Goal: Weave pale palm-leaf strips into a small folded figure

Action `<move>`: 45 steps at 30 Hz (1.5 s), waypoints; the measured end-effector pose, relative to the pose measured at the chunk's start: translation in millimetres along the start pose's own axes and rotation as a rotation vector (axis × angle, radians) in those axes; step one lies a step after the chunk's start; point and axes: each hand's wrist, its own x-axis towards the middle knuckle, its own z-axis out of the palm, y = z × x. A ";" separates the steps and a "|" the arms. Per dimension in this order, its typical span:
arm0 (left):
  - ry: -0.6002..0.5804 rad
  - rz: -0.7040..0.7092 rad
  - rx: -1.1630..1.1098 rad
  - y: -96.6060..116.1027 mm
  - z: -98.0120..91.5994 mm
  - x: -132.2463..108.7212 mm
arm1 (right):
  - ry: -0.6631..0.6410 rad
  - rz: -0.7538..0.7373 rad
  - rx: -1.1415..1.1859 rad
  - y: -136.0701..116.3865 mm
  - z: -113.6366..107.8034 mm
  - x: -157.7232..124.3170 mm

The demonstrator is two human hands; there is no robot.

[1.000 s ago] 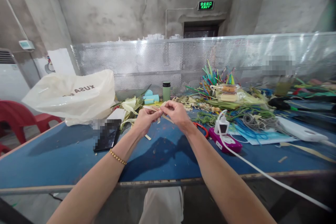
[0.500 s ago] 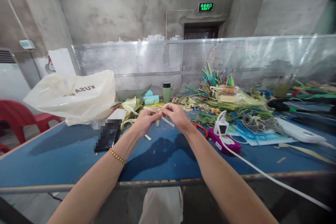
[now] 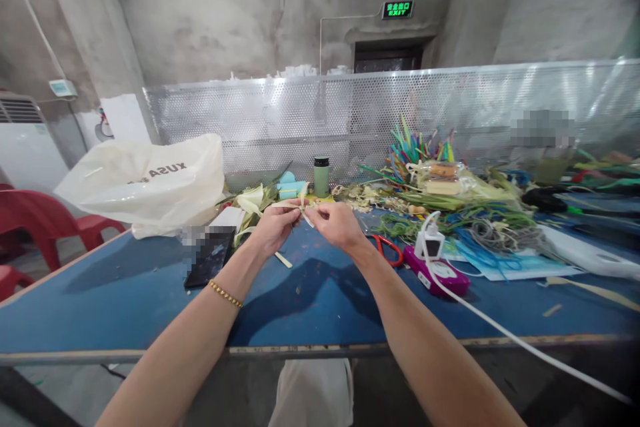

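Pale flat strips [image 3: 303, 195], crossed or folded over each other, are held between both hands above the blue table [image 3: 165, 307]. My left hand [image 3: 277, 227] pinches them from the left, thumb against fingers. My right hand [image 3: 337, 223] is closed on their right side, its fingertips almost touching the left ones. One strip end points up between the hands, and a short end shows below the right fingertips. A loose pale strip [image 3: 283, 259] lies on the table under my left hand.
Behind the hands stands a green bottle [image 3: 321, 177]. To the right are red-handled scissors [image 3: 389, 250], a purple power block [image 3: 435, 271] with a white cable, and piled coloured strands [image 3: 470, 220]. A dark phone [image 3: 210, 257] and a white bag [image 3: 150, 180] are at left.
The strips have turned between my fingers: one end now points upward, and the long end that slanted down to the right no longer shows. The view has shifted slightly.
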 end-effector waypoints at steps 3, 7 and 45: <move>-0.022 0.010 -0.003 0.2 -0.5 0.0 | -0.079 -0.009 0.137 2.5 3.3 0.7; -0.041 0.005 0.056 0.0 -0.8 -0.8 | -0.097 0.004 0.241 6.6 7.6 1.7; -0.292 -0.289 0.304 11.0 -2.8 -11.7 | -0.131 0.206 0.585 2.0 -11.7 2.3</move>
